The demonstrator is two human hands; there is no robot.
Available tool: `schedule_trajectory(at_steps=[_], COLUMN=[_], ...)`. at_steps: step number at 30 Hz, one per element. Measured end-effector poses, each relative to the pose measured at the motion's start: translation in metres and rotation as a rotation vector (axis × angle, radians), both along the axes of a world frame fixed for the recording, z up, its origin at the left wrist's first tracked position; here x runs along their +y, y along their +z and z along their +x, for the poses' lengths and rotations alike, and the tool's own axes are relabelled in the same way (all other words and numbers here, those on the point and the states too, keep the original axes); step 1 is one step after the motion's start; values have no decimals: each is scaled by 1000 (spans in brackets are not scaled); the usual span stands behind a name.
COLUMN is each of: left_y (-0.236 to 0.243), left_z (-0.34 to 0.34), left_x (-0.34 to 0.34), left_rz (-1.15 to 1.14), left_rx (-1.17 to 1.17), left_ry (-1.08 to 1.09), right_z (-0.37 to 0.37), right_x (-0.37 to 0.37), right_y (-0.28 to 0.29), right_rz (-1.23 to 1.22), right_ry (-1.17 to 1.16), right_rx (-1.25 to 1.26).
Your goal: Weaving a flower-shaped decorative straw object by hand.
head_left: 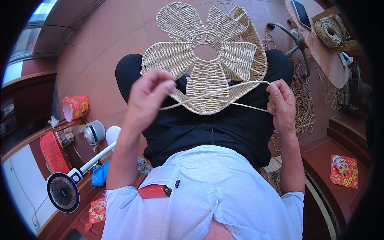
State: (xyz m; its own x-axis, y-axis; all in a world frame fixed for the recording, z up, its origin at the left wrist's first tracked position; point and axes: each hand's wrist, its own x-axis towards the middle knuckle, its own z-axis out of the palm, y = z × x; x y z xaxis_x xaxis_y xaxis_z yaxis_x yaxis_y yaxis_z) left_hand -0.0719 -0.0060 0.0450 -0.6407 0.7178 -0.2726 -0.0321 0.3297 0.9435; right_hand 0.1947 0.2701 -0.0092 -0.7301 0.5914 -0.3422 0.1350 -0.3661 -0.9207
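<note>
Head View: Handling Data

Black-trousered lap [180, 132]: supports the near side of the woven flower-shaped piece [207, 78], which lies between the knees with petals spread around a central opening. Expect a light, springy, semi-stiff body with a rough, low-slip weave; petal edges may bend if squeezed. Take hold at the near curved rim [204, 109] or at a petal root.

Right hand [281, 102]: grip closed on the cord [250, 107], right of the piece.

Left hand [154, 90]: fingers curled near the left petal [168, 58]; whether it grips cord cannot be told.

Cord: probably limp; pinch between fingertips.
</note>
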Motion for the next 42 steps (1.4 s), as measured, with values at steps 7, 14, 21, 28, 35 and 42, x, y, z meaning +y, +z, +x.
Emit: schedule_trajectory(at_steps=[7, 14, 21, 28, 35, 42], left_y=[-2, -26, -33, -44, -46, -53], left_z=[29, 74, 86, 86, 91, 95], left_x=[14, 48, 65, 64, 78, 87], left_rz=[-230, -31, -15, -26, -58, -86], left_rx=[-3, 643, 915, 940, 943, 1063], left_ry=[0, -257, -245, -264, -253, -248], right_z=[-2, 7, 23, 38, 19, -22], right_x=[3, 26, 63, 96, 113, 92], right_y=[-1, -4, 6, 3, 3, 43], right_rz=[132, 155, 164, 139, 197, 1259], right_ry=[-91, -233, -469, -505, -472, -395], right_rx=[-47, -8, -47, -21, -44, -415])
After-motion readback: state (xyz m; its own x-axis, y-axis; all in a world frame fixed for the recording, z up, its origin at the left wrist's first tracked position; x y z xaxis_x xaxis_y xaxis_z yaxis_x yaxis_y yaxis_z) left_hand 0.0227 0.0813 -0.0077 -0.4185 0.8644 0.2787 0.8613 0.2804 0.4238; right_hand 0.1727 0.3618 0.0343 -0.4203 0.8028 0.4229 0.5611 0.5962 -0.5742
